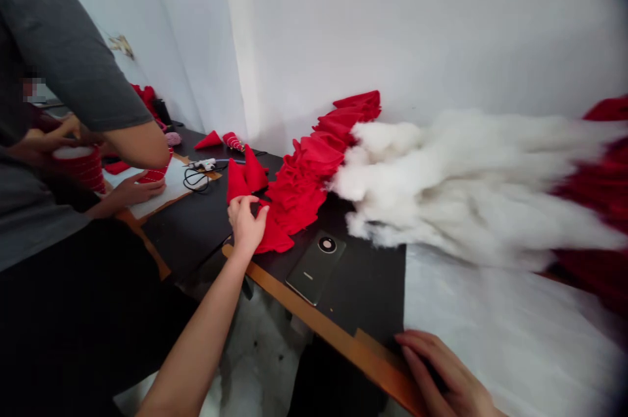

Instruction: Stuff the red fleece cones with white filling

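Observation:
My left hand (248, 224) reaches over the table to a small group of stuffed red fabric cones (237, 178). Its fingers are bent against the base of the nearest cone, and the thumb stands apart with a dark gap between; the fingertips are partly hidden. Just right of it lies a long row of stacked red fabric pieces (307, 175). Near the front edge my right hand (444, 371) is open, with fingers stretched over the border of a white sheet (490, 306). Nothing shows in it.
A heap of white stuffing (461, 181) covers the right side, with dark red fabric (598, 188) beyond. A phone (316, 270) lies on the black table (373, 286). At left, a co-worker's arm (137, 142) is close, beside a glue gun (201, 165) and its cable.

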`<state>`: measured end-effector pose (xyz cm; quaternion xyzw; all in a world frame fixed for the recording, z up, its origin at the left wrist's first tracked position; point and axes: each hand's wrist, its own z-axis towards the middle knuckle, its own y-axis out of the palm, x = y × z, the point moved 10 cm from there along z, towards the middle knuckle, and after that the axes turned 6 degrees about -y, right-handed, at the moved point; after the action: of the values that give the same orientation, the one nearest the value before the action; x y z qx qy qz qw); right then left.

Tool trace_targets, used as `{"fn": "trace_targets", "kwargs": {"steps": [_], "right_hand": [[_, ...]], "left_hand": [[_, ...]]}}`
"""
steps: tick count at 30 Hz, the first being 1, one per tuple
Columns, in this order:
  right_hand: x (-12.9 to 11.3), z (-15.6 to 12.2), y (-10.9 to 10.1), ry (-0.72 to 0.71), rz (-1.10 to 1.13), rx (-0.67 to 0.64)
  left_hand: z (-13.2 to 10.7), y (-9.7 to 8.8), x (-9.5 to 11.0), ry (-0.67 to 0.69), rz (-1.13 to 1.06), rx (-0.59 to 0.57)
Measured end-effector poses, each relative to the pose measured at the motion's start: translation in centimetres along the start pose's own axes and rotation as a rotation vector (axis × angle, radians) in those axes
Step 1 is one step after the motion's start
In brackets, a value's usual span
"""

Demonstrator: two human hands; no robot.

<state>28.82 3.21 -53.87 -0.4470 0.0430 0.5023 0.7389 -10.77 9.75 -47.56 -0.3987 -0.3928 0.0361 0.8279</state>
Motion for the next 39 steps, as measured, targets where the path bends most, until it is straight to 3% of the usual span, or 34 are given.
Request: {"fn": "trace_targets", "kwargs": {"steps": [2, 4, 9, 12, 14, 16, 18, 20, 22, 24, 27, 30, 32, 35, 39], "right_hand": [[-0.7, 0.5, -0.4, 0.045, 0.034, 0.049], [-1.4, 0.8, -0.4, 0.052, 0.072, 0.07], [-1.8, 0.8, 0.0, 0.092, 0.155, 0.057], [-1.5, 0.7, -0.1, 0.127, 0.202, 0.061], [-0.8, 1.1, -0.7, 0.152, 0.214, 0.076], [0.2, 2.1, -1.3, 0.171, 0.181, 0.066], [1.5, 3.8, -1.5, 0.182, 0.061, 0.001], [3.1, 6.1, -1.1, 0.195, -0.122, -0.106], [4.6, 8.8, -0.2, 0.186, -0.168, -0.171], [6.0, 11.3, 1.2, 0.185, -0.172, -0.225], [8.0, 14.1, 3.2, 0.224, -0.179, -0.27], [9.8, 15.4, 4.1, 0.266, -0.143, -0.267], [10.8, 15.5, 4.0, 0.28, -0.079, -0.247], [12.3, 14.6, 2.9, 0.324, 0.064, -0.182], [13.7, 13.0, 1.3, 0.408, 0.272, -0.055]], "left_hand": [[-2.3, 1.0, 3.2, 0.142, 0.007, -0.106], [-3.9, 2.1, 4.4, 0.178, 0.05, -0.202], [-4.9, 3.0, 2.5, 0.173, 0.07, -0.298], [-4.4, 2.6, 1.5, 0.194, 0.047, -0.311], [-3.9, 0.6, 1.7, 0.19, 0.014, -0.221], [-4.2, -3.0, 3.2, 0.219, -0.087, -0.027], [-6.2, -6.4, 6.1, 0.336, -0.242, 0.142], [-9.4, -7.4, 9.8, 0.503, -0.365, 0.157], [-13.3, -5.6, 13.2, 0.647, -0.424, 0.049], [-17.3, -1.4, 15.8, 0.731, -0.418, -0.173], [-22.1, 5.1, 17.0, 0.694, -0.375, -0.531], [-24.5, 7.6, 17.3, 0.656, -0.42, -0.792], [-24.2, 7.5, 17.5, 0.646, -0.486, -0.872], [-20.3, 7.9, 17.1, 0.501, -0.577, -0.84], [-15.2, 12.1, 17.4, 0.297, -0.589, -0.733]]}}
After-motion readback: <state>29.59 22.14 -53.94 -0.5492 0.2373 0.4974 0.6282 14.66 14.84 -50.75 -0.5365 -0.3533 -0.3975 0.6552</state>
